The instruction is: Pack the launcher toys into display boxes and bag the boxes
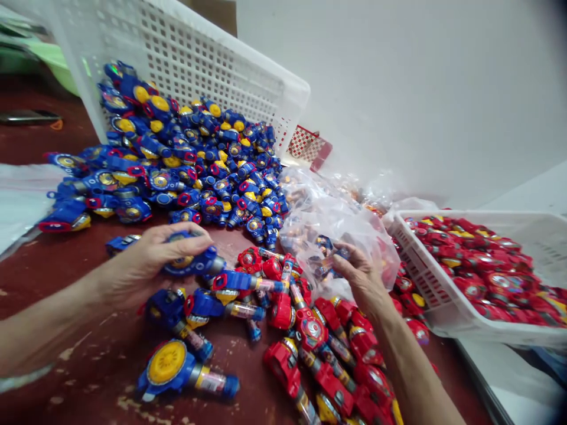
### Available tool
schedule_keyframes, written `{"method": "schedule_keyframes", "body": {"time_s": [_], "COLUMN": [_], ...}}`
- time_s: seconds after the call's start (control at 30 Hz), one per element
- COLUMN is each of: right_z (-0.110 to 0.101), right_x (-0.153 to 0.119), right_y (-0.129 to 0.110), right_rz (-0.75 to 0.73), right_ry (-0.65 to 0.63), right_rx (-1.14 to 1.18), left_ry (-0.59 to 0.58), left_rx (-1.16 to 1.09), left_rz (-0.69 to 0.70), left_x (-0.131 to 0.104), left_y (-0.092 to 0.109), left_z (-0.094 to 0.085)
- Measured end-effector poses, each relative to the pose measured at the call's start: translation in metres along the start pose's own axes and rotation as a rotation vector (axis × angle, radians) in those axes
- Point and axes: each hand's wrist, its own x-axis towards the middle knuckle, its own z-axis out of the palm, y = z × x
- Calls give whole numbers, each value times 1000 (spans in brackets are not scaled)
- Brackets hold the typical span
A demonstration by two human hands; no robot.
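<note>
My left hand (148, 260) is closed around a blue toy (188, 262) with a round head and a short grey socket pointing right. At the mouth of a clear plastic bag (354, 221), my right hand (363, 274) pinches what looks like a small tube (326, 261); the bag and fingers partly hide it. More small tubes show through the plastic. Below my left hand lie several blue toys with labelled tubes fitted, one with a yellow disc (167, 363) facing up. Red toys (312, 330) with similar tubes are heaped between my hands and under my right forearm.
A white perforated basket (212, 53) lies tipped at the back left, blue toys (208, 159) spilling onto the dark red table (84, 383). At right, a white crate (447, 321) holds red toys. A phone-like object (31, 117) and a green basin (59, 65) are far left.
</note>
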Motion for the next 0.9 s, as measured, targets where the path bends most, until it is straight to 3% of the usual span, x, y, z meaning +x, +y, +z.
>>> {"method": "schedule_keyframes", "body": {"time_s": [0.13, 0.2, 0.3, 0.4, 0.53, 0.63, 0.7, 0.8, 0.9], "right_z": [34, 49, 61, 59, 56, 58, 60, 63, 65], "right_x": [-43, -64, -88, -104, -113, -115, -115, -117, -115], "right_y": [-57, -79, -97, -100, -92, -89, -92, -101, -104], "right_rz": [164, 257, 270, 191, -77, -204, -152, 73, 234], "right_ry": [15, 28, -14, -124, -127, -57, -42, -143, -247], "right_rx": [814, 1016, 1021, 838, 471, 377, 443, 672, 849], "left_ry": [-99, -132, -132, -99, -41, 8, 59, 148, 140], "left_rx": [-90, -143, -217, -306, -412, -447, -432, -280, -110], "left_rz": [-49, -64, -105, -151, -244, -217, -115, 100, 212], "left_x": [-15, -21, -28, -32, -38, -45, -52, -61, -59], "left_y": [-10, -16, -25, -31, -34, -34, -34, -35, -37], "left_z": [42, 56, 64, 64, 66, 74, 79, 81, 74]}}
